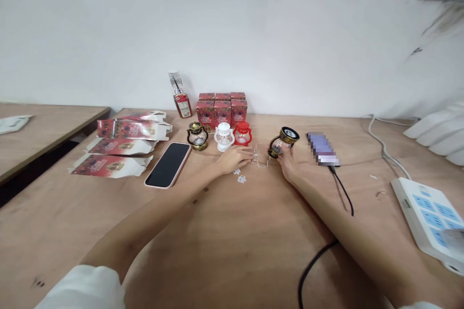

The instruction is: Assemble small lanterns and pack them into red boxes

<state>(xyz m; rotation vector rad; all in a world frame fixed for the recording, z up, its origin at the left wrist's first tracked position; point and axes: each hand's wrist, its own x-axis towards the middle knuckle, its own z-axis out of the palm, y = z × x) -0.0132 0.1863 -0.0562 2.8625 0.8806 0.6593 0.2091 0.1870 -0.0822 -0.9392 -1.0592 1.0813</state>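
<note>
My right hand (pixel 287 163) is wrapped around a small black-and-gold lantern (pixel 279 147), tilted so that its round dark base with a shiny middle faces up. My left hand (pixel 236 159) is palm down with fingers together, the tips at the left edge of a thin, clear-looking piece with a shiny, jagged outline (pixel 261 165). What those fingers pinch is too small to make out. Small white cut-out scraps (pixel 241 179) lie below that hand. Behind it stand a red lantern (pixel 242 128), a white lantern (pixel 224 138) and another black-and-gold lantern (pixel 197 138), all upright.
Red printed boxes (pixel 222 112) are stacked near the wall beside a bottle (pixel 183 104). Flattened red cartons (pixel 116 147) and a pink-edged phone (pixel 168 165) occupy the left. On the right are a second phone (pixel 324 147), its black cable (pixel 344 188) and a white power strip (pixel 427 217).
</note>
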